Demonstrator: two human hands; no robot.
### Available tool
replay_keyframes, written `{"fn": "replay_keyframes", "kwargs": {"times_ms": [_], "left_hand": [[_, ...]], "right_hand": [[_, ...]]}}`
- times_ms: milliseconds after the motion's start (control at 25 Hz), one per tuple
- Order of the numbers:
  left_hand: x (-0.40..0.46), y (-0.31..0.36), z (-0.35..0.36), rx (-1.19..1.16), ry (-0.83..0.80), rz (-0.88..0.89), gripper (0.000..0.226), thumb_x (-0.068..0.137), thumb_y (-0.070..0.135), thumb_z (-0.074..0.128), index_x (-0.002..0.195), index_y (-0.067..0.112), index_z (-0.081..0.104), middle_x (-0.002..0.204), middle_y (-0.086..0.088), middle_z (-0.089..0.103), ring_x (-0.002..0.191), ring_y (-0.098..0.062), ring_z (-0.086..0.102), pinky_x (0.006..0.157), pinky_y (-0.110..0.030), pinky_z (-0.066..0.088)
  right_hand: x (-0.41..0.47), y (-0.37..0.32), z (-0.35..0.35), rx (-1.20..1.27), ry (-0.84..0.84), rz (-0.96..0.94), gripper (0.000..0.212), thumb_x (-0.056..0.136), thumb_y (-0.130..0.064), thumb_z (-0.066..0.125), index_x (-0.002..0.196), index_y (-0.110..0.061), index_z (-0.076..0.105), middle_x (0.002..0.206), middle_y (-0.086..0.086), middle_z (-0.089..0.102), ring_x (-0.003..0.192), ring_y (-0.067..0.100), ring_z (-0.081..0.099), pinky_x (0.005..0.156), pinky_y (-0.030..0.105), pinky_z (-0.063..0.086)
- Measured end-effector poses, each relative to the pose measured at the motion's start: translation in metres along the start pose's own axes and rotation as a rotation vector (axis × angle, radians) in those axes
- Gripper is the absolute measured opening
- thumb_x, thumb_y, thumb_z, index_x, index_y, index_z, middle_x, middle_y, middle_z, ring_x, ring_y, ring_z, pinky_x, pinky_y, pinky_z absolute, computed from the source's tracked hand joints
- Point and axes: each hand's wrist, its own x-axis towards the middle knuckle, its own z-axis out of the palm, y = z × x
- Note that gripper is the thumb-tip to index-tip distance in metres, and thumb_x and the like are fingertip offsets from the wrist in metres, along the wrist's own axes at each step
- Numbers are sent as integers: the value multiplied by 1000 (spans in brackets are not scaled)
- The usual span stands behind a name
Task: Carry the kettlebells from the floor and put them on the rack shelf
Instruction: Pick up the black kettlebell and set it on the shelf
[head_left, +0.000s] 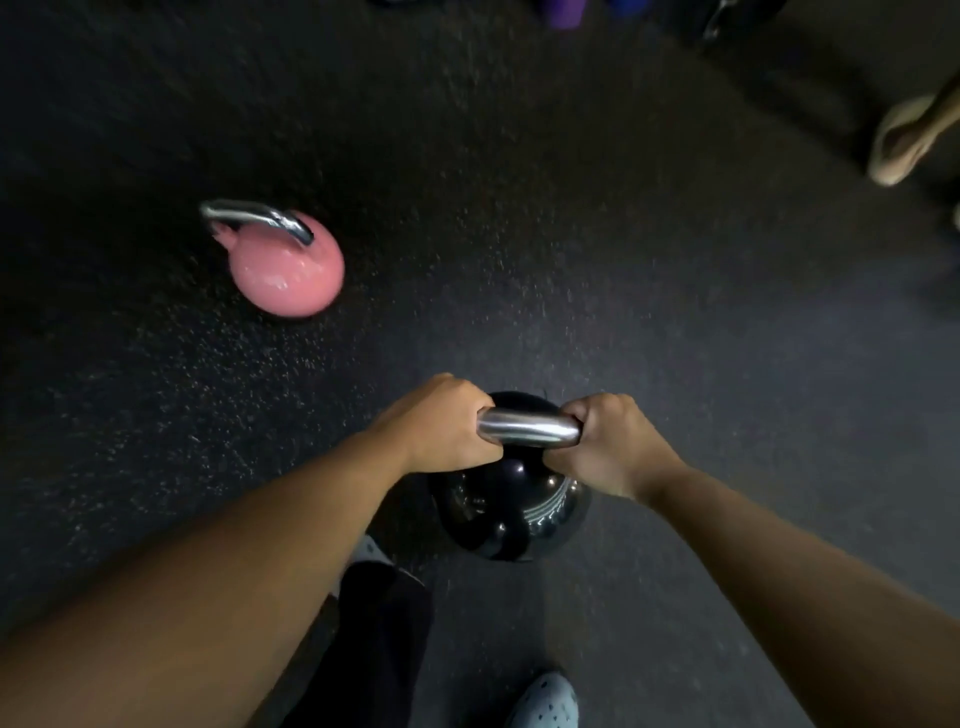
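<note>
Here we have both fists wrapped tight around the polished steel handle (527, 427) of the black kettlebell (511, 512), left hand (441, 423) and right hand (613, 441) at its two ends, fingers curled under and pressed together. We cannot tell whether it has left the rubber floor (675, 312). It looks dense, rigid and smooth, so the bar is the hold. Farther off, toward the floor's left side, the pink kettlebell (285, 270) waits.

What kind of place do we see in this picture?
Most likely a gym. The floor is dark speckled rubber, a round pink kettlebell with a steel handle stands on it, and the left hand and right hand grip the steel handle of a black kettlebell.
</note>
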Motion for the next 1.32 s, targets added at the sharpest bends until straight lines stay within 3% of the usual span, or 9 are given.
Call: {"fn": "replay_keyframes", "kwargs": {"times_ms": [240, 320, 480, 640, 800, 1080, 1320], "left_hand": [[9, 1, -201, 44, 245, 20, 22, 68, 34, 65, 53, 24, 53, 53, 3, 59, 50, -11, 58, 50, -36, 50], [13, -2, -275, 93, 325, 29, 22, 69, 35, 66, 53, 25, 53, 53, 6, 58, 50, -8, 57, 48, -31, 47], [30, -12, -398, 243, 472, 73, 17, 69, 36, 68, 59, 27, 58, 60, 3, 63, 57, -15, 61, 53, -28, 45], [64, -34, -504, 371, 592, 42, 12, 71, 36, 69, 68, 25, 66, 64, 0, 68, 60, -18, 63, 50, -23, 37], [103, -47, -595, 396, 628, 7, 24, 72, 32, 65, 56, 32, 47, 50, 12, 49, 50, -13, 53, 43, -21, 30], [164, -123, -738, 410, 736, -17, 20, 75, 32, 64, 62, 30, 49, 63, 4, 62, 58, -18, 59, 51, -29, 43], [206, -196, -864, 406, 726, -57, 28, 77, 35, 64, 60, 34, 42, 59, 13, 51, 55, -12, 56, 50, -26, 42]], "right_hand": [[95, -167, -113, -153, 112, -260, 13, 66, -23, 69, 57, -22, 60, 48, -3, 58, 49, 9, 57, 41, 15, 38], [130, -223, -147, -146, 178, -316, 11, 64, -24, 69, 57, -22, 62, 49, -2, 59, 50, 8, 59, 40, 16, 39], [205, -310, -198, -127, 274, -417, 8, 60, -23, 71, 59, -19, 65, 52, 0, 63, 50, 6, 61, 39, 16, 41], [293, -379, -240, -196, 419, -574, 8, 62, -22, 72, 63, -14, 68, 54, -1, 65, 53, 10, 63, 43, 2, 30], [376, -439, -284, -177, 426, -611, 5, 68, -27, 66, 71, -25, 69, 57, -11, 62, 59, 10, 66, 48, 5, 35], [519, -553, -325, -258, 476, -730, 12, 73, -29, 67, 71, -17, 67, 63, 1, 69, 59, 20, 66, 49, 31, 50], [627, -653, -342, -222, 420, -690, 7, 71, -27, 65, 71, -21, 68, 60, 0, 68, 57, 15, 64, 51, 22, 41]]}}
